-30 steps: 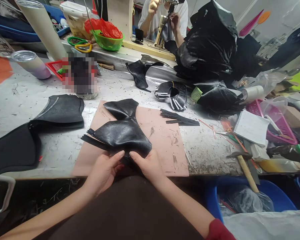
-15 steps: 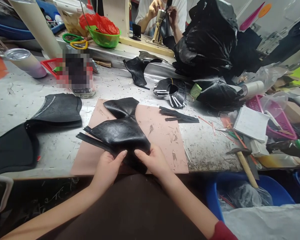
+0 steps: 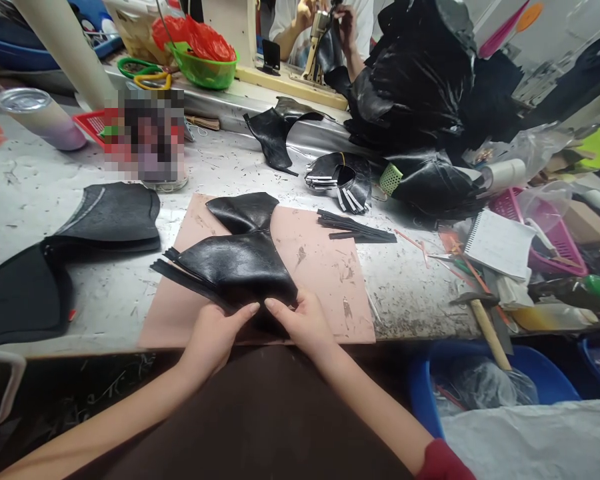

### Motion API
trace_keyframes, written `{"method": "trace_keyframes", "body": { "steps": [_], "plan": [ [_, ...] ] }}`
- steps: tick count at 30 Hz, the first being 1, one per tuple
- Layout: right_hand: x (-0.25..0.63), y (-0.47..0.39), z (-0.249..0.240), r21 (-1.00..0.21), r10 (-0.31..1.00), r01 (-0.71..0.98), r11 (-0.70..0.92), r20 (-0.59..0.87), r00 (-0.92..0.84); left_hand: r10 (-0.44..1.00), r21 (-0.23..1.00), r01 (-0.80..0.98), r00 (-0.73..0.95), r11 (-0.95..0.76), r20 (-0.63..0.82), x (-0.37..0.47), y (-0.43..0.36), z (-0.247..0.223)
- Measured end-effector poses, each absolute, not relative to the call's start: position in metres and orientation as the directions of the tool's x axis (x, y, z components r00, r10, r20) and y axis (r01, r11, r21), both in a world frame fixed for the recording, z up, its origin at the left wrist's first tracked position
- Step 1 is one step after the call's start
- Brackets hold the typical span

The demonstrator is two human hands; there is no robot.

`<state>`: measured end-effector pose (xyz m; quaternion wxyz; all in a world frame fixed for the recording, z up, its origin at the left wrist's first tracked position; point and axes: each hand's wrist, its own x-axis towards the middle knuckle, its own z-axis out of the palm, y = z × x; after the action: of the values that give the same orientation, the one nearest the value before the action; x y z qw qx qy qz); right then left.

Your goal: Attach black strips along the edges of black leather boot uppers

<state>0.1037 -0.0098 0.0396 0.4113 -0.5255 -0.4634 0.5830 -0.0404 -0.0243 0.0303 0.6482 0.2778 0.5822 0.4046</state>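
Note:
A shiny black leather piece (image 3: 237, 260), shaped like a shoe upper, lies over the pink board (image 3: 325, 280) at the bench's front edge. My left hand (image 3: 220, 331) and my right hand (image 3: 305, 319) both grip its near edge, thumbs on top and almost meeting. The fingers beneath are hidden. Dark strips that look like zippers (image 3: 185, 277) stick out from its left side, close to my left hand. Behind it, joined or touching, is a second black leather part (image 3: 243, 210). More dark strips (image 3: 355, 227) rest at the board's upper right.
Stacked black pieces (image 3: 110, 217) lie on the left. A banded black bundle (image 3: 340, 180) sits behind the board. To the right are a hammer (image 3: 487, 327), a notebook (image 3: 500, 243) and a blue bin (image 3: 420, 387). Across the bench, a person's hands (image 3: 347, 27) work at a sewing machine (image 3: 317, 47).
My two thumbs have drawn slightly closer together along the leather's near edge. The whole view has shifted a little; the leather stays in both hands.

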Motion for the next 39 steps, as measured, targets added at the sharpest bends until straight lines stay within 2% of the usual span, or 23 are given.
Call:
{"method": "trace_keyframes", "body": {
  "steps": [5,10,13,16,21,27,31,34,37,39],
  "plan": [
    [0.106,-0.01,0.036,-0.976,0.971,0.035,-0.215,-0.217,-0.101,0.89,0.886,-0.104,-0.025,0.451,-0.456,-0.039,-0.023,0.031],
    [0.107,-0.011,0.034,-0.977,0.973,0.061,-0.206,-0.211,-0.092,0.829,0.829,-0.125,-0.072,0.545,-0.555,-0.036,-0.026,0.036],
    [0.106,-0.011,0.033,-0.981,0.984,0.111,-0.158,-0.166,-0.069,0.844,0.841,-0.128,-0.045,0.526,-0.535,-0.036,-0.026,0.036],
    [0.105,-0.012,0.034,-0.983,0.985,0.094,-0.159,-0.165,-0.058,0.856,0.855,-0.11,-0.048,0.508,-0.515,-0.035,-0.024,0.04],
    [0.104,-0.013,0.035,-0.987,0.987,0.068,-0.146,-0.15,-0.063,0.779,0.79,-0.139,-0.133,0.597,-0.613,-0.029,-0.019,0.057],
    [0.104,-0.012,0.037,-0.983,0.983,0.054,-0.177,-0.18,-0.037,0.738,0.752,-0.045,-0.159,0.658,-0.656,-0.029,-0.02,0.057],
    [0.103,-0.012,0.039,-0.982,0.983,0.048,-0.183,-0.184,-0.022,0.765,0.776,0.006,-0.178,0.63,-0.619,-0.03,-0.019,0.056],
    [0.102,-0.012,0.04,-0.986,0.988,0.065,-0.151,-0.153,-0.013,0.746,0.751,0.015,-0.135,0.66,-0.652,-0.028,-0.018,0.059],
    [0.102,-0.012,0.041,-0.985,0.99,0.11,-0.132,-0.135,-0.027,0.693,0.696,-0.052,-0.067,0.716,-0.718,-0.026,-0.017,0.061],
    [0.104,-0.012,0.04,-0.984,0.992,0.129,-0.12,-0.125,-0.033,0.698,0.7,-0.093,-0.058,0.708,-0.714,-0.026,-0.017,0.061]
  ]
}}
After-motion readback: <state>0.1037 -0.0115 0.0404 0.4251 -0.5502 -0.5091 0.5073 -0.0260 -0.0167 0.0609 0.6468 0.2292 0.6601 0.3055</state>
